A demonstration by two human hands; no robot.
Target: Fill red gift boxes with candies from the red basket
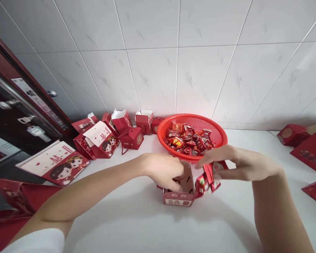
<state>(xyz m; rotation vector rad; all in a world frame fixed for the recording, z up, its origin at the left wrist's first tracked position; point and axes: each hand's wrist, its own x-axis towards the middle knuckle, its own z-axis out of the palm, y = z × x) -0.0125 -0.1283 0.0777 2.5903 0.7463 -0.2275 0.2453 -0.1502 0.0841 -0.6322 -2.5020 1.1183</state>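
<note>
A small red gift box (pixel 178 199) with Chinese characters on its front lies open on the white counter. My left hand (pixel 164 172) reaches into this box, fingers bent down inside; whatever they hold is hidden. Just right of the box, my right hand (pixel 237 163) grips red wrapped candies (pixel 209 177) between thumb and fingers, above the counter. Behind both hands stands a red plastic basket (pixel 222 135) with many red-wrapped candies (pixel 189 138) in it.
Several red gift boxes (pixel 131 138) stand along the tiled wall (pixel 152 77) at the back left. More printed boxes (pixel 65 165) lie at the left, beside a dark cabinet door (pixel 15 95) with keys (pixel 38 133). Other red boxes (pixel 310 151) sit at the right edge.
</note>
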